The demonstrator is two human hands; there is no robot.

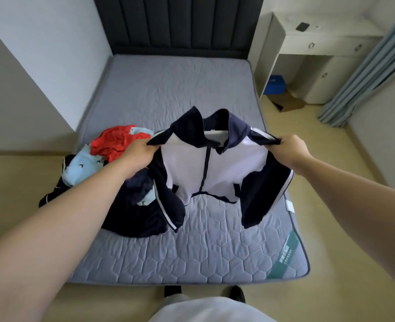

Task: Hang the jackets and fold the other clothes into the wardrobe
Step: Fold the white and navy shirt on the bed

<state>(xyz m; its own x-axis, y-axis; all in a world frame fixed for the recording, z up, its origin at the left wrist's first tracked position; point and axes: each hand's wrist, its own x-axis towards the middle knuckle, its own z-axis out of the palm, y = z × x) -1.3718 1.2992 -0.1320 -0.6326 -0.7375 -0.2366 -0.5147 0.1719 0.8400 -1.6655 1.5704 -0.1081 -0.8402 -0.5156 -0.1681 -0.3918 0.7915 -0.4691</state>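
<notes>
Head view showed the left hand (137,154) and right hand (291,148) each pinching a shoulder of the navy-and-white zip-front fabric jacket (215,166). It was held spread above the grey quilted mattress (191,252), just right of a red, blue and navy clothes heap (112,145). Keeping both shoulders level and taut would likely help it hang square.

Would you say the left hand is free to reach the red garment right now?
Probably not yet: the left hand grips the jacket, though the red garment lies uncovered just beyond it.
</notes>
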